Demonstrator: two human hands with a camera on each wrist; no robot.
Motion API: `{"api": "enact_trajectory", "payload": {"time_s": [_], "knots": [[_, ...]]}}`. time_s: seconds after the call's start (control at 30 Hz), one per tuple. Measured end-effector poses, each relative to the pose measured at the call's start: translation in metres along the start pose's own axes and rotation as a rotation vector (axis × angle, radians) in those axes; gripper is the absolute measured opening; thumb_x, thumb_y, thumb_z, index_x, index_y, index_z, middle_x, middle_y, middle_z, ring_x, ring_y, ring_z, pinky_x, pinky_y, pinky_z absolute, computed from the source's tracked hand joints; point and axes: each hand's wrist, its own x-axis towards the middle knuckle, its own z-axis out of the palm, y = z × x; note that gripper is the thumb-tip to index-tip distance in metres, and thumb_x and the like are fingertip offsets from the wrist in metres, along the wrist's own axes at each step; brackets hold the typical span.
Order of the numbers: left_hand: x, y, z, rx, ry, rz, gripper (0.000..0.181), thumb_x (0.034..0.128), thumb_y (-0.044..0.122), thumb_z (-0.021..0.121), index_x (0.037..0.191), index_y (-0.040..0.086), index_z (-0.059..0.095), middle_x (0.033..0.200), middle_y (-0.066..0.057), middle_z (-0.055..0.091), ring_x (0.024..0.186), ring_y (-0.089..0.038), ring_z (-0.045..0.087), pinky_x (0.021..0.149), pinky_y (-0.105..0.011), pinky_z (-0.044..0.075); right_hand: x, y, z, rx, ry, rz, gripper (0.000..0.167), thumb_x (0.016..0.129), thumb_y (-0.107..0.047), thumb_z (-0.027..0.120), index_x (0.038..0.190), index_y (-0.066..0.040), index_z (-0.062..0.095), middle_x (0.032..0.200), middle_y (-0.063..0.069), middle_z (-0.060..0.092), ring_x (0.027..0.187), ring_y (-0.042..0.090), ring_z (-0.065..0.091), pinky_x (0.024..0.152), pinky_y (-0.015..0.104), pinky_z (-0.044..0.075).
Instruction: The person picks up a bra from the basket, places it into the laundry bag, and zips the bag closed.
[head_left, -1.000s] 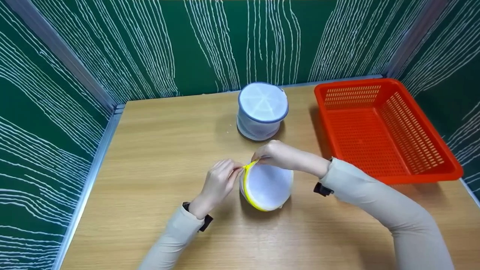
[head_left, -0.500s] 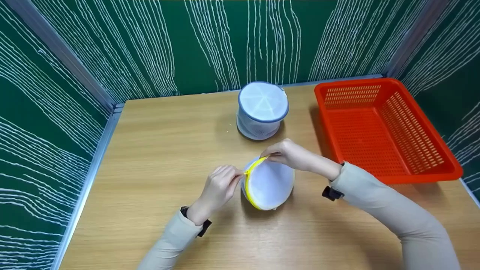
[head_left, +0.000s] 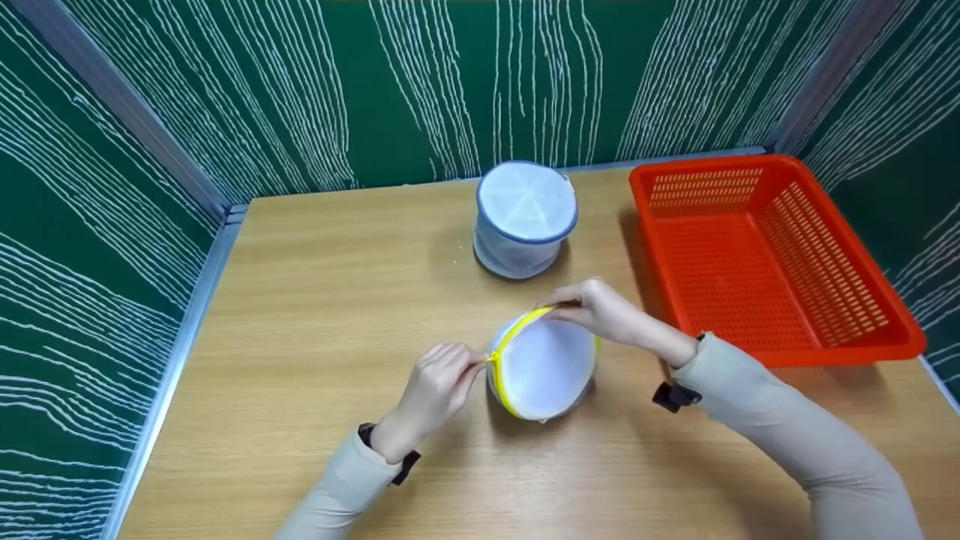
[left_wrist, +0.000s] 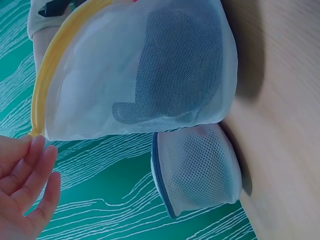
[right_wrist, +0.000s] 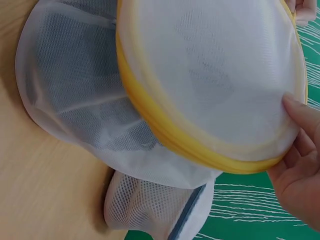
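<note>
A white mesh laundry bag [head_left: 547, 367] with a yellow zipper [head_left: 511, 397] round its top stands on the table between the hands. My left hand [head_left: 439, 386] pinches the small zipper pull [head_left: 492, 358] at the left side of the rim. On the far side, my right hand [head_left: 606, 313] grips the rim of the lid, thumb on top and fingers beneath, as the right wrist view shows. Through the mesh in the left wrist view, a dark cloth-like item [left_wrist: 180, 65] shows inside the bag; its kind is unclear.
Behind the bag stands a second white mesh bag [head_left: 517, 251] with a blue-grey rim. An orange-red plastic basket [head_left: 874, 300] sits at the right of the wooden table [head_left: 337, 285]. Green panels with white lines [head_left: 397, 90] border the back and sides.
The left hand has drawn the zipper pull a little toward me along the rim. My right hand has moved to the right along the far rim.
</note>
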Motion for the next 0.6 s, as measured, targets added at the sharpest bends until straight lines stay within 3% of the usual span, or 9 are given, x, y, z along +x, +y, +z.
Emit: {"api": "enact_trajectory", "payload": {"time_s": [0.23, 0.47, 0.6], "knots": [[-0.002, 0.0, 0.001, -0.011, 0.002, -0.001, 0.005, 0.0787, 0.001, 0.063, 0.083, 0.002, 0.063, 0.074, -0.003, 0.06, 0.068, -0.013, 0.056, 0.064, -0.021, 0.046, -0.006, 0.005, 0.007, 0.047, 0.062, 0.035, 0.017, 0.081, -0.004, 0.06, 0.096, 0.002, 0.066, 0.093, 0.014, 0.066, 0.085, 0.021, 0.063, 0.073, 0.027, 0.051], [-0.004, 0.002, 0.001, -0.014, 0.008, 0.009, 0.004, 0.078, 0.001, 0.063, 0.082, 0.003, 0.062, 0.074, -0.004, 0.06, 0.068, -0.013, 0.056, 0.063, -0.021, 0.045, -0.012, 0.009, 0.014, 0.06, 0.205, 0.074, 0.016, 0.078, -0.004, 0.064, 0.09, 0.006, 0.067, 0.086, 0.016, 0.066, 0.079, 0.011, 0.061, 0.066, 0.019, 0.05], [-0.007, 0.004, 0.001, -0.004, 0.005, 0.014, 0.004, 0.0776, 0.0, 0.063, 0.081, 0.002, 0.062, 0.072, -0.004, 0.059, 0.066, -0.013, 0.055, 0.062, -0.021, 0.044, -0.014, 0.015, 0.017, 0.129, 0.319, 0.12, 0.014, 0.077, 0.0, 0.064, 0.089, 0.008, 0.066, 0.086, 0.019, 0.066, 0.077, 0.007, 0.061, 0.065, 0.015, 0.048]]}}
